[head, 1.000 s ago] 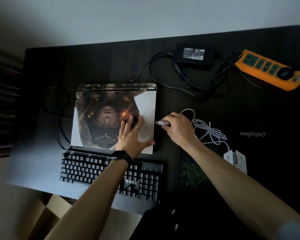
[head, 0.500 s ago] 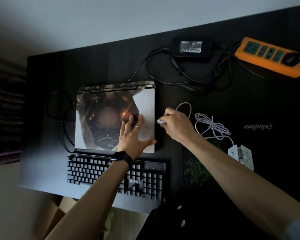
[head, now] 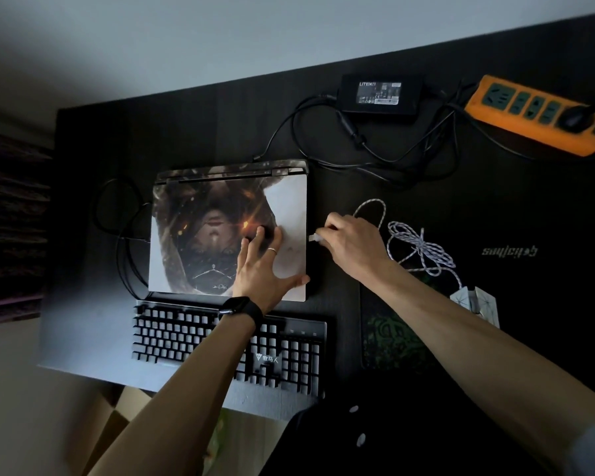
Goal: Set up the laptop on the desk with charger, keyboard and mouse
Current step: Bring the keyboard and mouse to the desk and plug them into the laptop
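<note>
The closed laptop (head: 200,235) lies on the desk (head: 152,132) under our left hand (head: 261,273), whose fingers (head: 276,240) are spread straight and flat on its printed lid, with the thumb at the lid's right edge. Just right of those fingers, our right hand (head: 351,245) pinches a silver plug (head: 314,238) between curled fingers (head: 330,225). The plug's tip is just beside the laptop's right side; we cannot tell whether it touches. Behind the right fingers a white braided cable (head: 419,249) loops and bundles, running on to the white mouse (head: 474,300) by the far right corner of a dark pad (head: 392,341). The keyboard (head: 193,338) lies nearer us than the left fingers, just in front of the laptop, beneath a wrist wearing a black watch (head: 239,309). Well beyond the right fingers sit the black charger (head: 378,94) and, right of it, an orange strip (head: 536,115), with dark cords tangled between them.
</note>
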`<state>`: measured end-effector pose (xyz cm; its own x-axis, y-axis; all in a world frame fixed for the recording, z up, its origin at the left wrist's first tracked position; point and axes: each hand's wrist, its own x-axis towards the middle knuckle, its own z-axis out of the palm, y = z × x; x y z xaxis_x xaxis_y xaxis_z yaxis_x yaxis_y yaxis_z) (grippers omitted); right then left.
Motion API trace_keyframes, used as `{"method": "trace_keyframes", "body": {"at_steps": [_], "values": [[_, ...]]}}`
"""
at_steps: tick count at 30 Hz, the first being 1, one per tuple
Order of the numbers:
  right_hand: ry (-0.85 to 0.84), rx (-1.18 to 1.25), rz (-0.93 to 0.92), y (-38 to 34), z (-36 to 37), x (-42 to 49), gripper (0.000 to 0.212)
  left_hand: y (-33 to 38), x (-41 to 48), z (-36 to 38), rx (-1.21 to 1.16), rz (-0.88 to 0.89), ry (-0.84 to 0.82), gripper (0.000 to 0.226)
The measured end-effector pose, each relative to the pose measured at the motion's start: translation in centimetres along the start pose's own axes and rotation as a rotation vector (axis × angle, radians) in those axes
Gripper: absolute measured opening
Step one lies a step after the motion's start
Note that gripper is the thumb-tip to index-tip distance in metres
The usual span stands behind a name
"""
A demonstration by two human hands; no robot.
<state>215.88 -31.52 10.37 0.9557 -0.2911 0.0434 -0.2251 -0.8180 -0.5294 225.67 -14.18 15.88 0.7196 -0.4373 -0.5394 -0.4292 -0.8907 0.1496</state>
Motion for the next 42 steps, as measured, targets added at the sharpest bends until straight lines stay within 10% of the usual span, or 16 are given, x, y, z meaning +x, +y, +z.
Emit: {"method": "trace_keyframes", "body": {"at_steps": [13, 34, 42], "values": [[-0.357, 0.654, 0.46, 0.4, -1.6, 0.4, 0.021, -0.3, 0.0, 0.1, -0.037, 0.005, 0.005, 0.11], [-0.159, 0.876, 0.669, -0.9, -0.6, 0.6, 0.011, -0.5, 0.0, 0.3, -0.044, 0.013, 0.012, 0.111], [-0.063, 0.415, 0.457, 1.4, -2.6, -0.8, 0.026, -0.5, 0.0, 0.3, -0.043, 0.018, 0.012, 0.11]]}}
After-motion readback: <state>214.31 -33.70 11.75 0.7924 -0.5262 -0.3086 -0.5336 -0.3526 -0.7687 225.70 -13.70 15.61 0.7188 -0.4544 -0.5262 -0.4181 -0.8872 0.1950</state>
